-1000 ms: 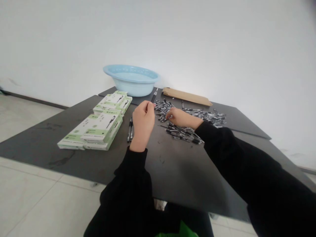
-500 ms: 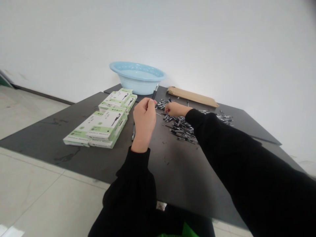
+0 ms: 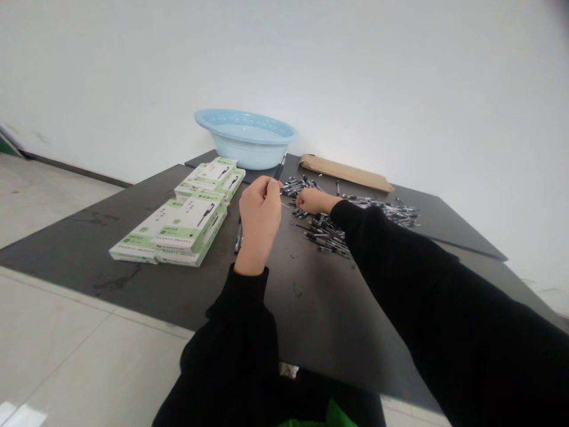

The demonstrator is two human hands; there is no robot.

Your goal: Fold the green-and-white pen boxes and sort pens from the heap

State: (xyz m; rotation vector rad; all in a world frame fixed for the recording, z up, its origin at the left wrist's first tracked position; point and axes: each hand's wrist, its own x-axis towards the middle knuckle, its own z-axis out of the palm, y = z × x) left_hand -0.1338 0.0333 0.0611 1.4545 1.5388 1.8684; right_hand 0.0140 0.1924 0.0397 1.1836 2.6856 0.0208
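My left hand (image 3: 259,204) is closed around a dark pen (image 3: 281,166), whose slim tip end sticks up above the fingers. My right hand (image 3: 312,200) reaches over a loose heap of black and clear pens (image 3: 326,232), its fingers curled down at the heap's left side. What those fingers hold, if anything, is too small to make out. Partly hidden behind my left wrist, more pens (image 3: 239,237) lie on the dark table (image 3: 311,308).
Left of my left hand stand stacked white and green boxes (image 3: 186,222) with a pen printed on them. Behind them sits a light blue basin (image 3: 249,148). A flat brown paper packet (image 3: 347,172) lies at the back, near the wall.
The pen in my left hand has turned slightly more upright. My right hand stays low at the heap, its fingers shifting only a little. The view has moved slightly.
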